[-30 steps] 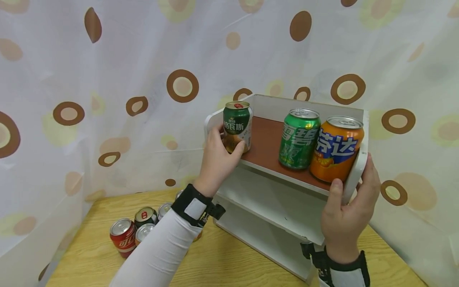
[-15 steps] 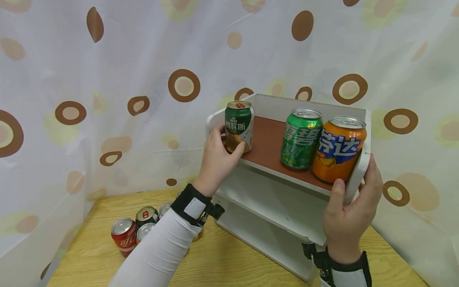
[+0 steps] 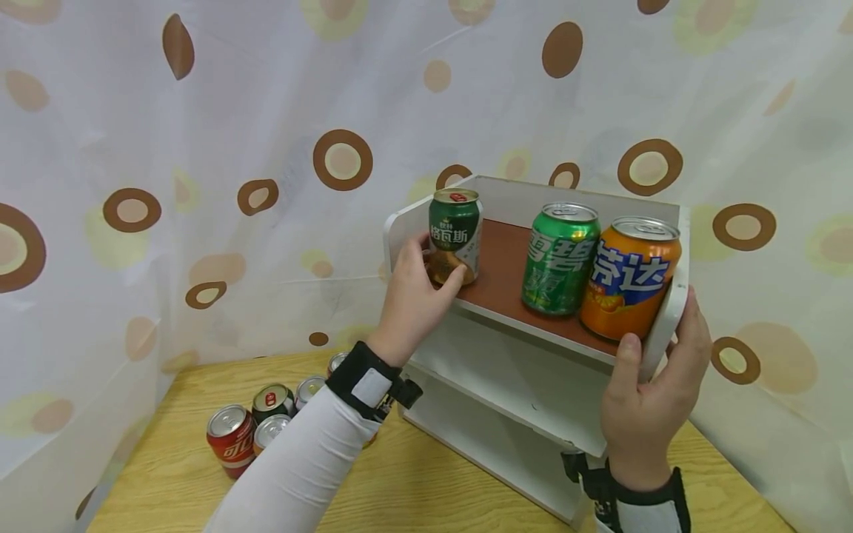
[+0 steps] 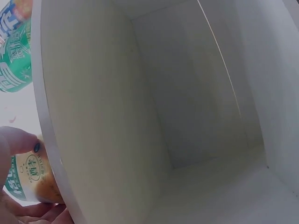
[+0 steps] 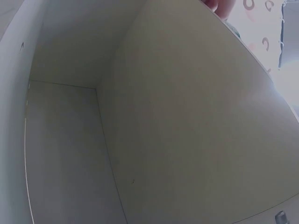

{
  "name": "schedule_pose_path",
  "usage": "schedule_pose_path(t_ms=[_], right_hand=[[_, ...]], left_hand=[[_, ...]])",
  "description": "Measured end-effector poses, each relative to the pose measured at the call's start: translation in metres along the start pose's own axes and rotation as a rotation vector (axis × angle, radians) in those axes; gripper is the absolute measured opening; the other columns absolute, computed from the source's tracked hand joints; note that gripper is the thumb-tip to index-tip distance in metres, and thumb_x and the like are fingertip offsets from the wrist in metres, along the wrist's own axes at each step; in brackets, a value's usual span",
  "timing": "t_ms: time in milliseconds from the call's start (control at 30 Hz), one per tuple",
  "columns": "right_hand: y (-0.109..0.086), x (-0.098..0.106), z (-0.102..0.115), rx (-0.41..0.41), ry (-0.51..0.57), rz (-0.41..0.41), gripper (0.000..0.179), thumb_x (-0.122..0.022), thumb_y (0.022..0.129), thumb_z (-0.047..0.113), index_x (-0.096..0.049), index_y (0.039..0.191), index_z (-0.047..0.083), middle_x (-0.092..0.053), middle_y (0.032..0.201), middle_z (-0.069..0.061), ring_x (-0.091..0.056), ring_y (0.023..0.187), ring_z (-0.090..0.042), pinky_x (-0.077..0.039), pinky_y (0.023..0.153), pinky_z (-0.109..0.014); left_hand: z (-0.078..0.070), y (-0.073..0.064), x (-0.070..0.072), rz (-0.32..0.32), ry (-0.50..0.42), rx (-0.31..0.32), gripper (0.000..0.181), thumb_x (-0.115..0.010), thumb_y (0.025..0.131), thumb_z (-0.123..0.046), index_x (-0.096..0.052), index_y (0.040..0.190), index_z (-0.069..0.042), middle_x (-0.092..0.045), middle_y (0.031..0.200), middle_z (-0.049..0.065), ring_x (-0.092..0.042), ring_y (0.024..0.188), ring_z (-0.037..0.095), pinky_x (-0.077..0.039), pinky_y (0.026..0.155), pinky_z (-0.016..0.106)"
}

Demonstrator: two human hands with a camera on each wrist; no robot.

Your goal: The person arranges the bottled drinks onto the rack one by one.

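My left hand point(image 3: 418, 296) holds a green, white and brown drink can point(image 3: 456, 231) upright at the left end of the shelf unit's red-brown top point(image 3: 500, 259). Thumb and fingers are around its lower part; in the left wrist view the thumb lies on the can point(image 4: 33, 171). Farther right on that top stand a green soda can point(image 3: 561, 263) and, close beside it, an orange soda can point(image 3: 629, 285). My right hand point(image 3: 653, 403) grips the white side panel point(image 3: 668, 318) at the right end, thumb in front, fingers along the outside and partly hidden.
Below the top, the white unit has open lower shelves point(image 3: 513, 370). On the wooden table point(image 3: 413, 481) at left, a red cola can point(image 3: 231, 442), a dark can point(image 3: 273, 402) and several others stand together, partly hidden by my left sleeve. A patterned curtain point(image 3: 266, 111) hangs behind.
My left hand has shifted a little to the right along the shelf top, with the green, white and brown can in its grip. The right hand stays on the side panel.
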State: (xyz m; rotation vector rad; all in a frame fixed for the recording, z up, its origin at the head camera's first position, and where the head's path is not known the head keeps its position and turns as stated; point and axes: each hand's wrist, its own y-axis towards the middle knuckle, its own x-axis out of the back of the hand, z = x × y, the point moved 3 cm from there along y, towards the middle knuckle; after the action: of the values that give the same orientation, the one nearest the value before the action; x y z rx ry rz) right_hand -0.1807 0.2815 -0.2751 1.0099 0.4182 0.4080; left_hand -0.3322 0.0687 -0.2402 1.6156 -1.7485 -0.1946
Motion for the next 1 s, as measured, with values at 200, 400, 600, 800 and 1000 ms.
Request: schedule_pose_path(t_ms=[200, 400, 600, 800, 1000], right_hand=[[0.000, -0.001, 0.000, 0.005, 0.000, -0.002, 0.057, -0.053, 0.094, 0.009, -0.043, 0.147, -0.010, -0.050, 0.150, -0.021, -0.047, 0.136, -0.016, -0.040, 0.110, -0.021], [0.000, -0.001, 0.002, 0.006, 0.001, -0.006, 0.057, -0.053, 0.094, 0.009, -0.044, 0.146, -0.010, -0.050, 0.150, -0.021, -0.047, 0.135, -0.016, -0.040, 0.109, -0.021], [0.000, 0.000, 0.004, -0.004, -0.001, -0.013, 0.057, -0.053, 0.094, 0.010, -0.044, 0.147, -0.009, -0.051, 0.149, -0.021, -0.048, 0.136, -0.017, -0.040, 0.111, -0.021], [0.000, -0.001, 0.006, 0.003, 0.010, -0.017, 0.056, -0.053, 0.094, 0.010, -0.045, 0.146, -0.010, -0.051, 0.149, -0.021, -0.048, 0.136, -0.018, -0.040, 0.111, -0.022], [0.000, -0.001, 0.006, 0.000, 0.001, -0.017, 0.056, -0.053, 0.094, 0.011, -0.045, 0.146, -0.010, -0.051, 0.149, -0.022, -0.048, 0.136, -0.017, -0.040, 0.113, -0.023]], left_hand=[[-0.005, 0.002, -0.001, 0.029, 0.063, -0.013, 0.067, -0.071, 0.098, -0.027, -0.039, 0.149, 0.001, -0.052, 0.140, 0.019, -0.057, 0.125, 0.031, -0.052, 0.106, 0.044], [-0.010, 0.002, -0.005, 0.058, 0.086, -0.009, 0.068, -0.070, 0.099, -0.029, -0.038, 0.150, 0.001, -0.052, 0.143, 0.019, -0.056, 0.130, 0.030, -0.051, 0.108, 0.044], [-0.013, 0.002, -0.009, 0.074, 0.094, -0.011, 0.069, -0.070, 0.099, -0.030, -0.036, 0.152, 0.000, -0.052, 0.141, 0.019, -0.057, 0.129, 0.030, -0.052, 0.107, 0.043], [-0.013, 0.002, -0.013, 0.071, 0.095, -0.022, 0.069, -0.069, 0.100, -0.030, -0.035, 0.152, 0.001, -0.052, 0.141, 0.019, -0.057, 0.129, 0.030, -0.051, 0.108, 0.043], [-0.015, 0.002, -0.015, 0.081, 0.104, -0.027, 0.068, -0.069, 0.100, -0.029, -0.036, 0.151, 0.002, -0.052, 0.140, 0.019, -0.058, 0.128, 0.030, -0.052, 0.107, 0.043]])
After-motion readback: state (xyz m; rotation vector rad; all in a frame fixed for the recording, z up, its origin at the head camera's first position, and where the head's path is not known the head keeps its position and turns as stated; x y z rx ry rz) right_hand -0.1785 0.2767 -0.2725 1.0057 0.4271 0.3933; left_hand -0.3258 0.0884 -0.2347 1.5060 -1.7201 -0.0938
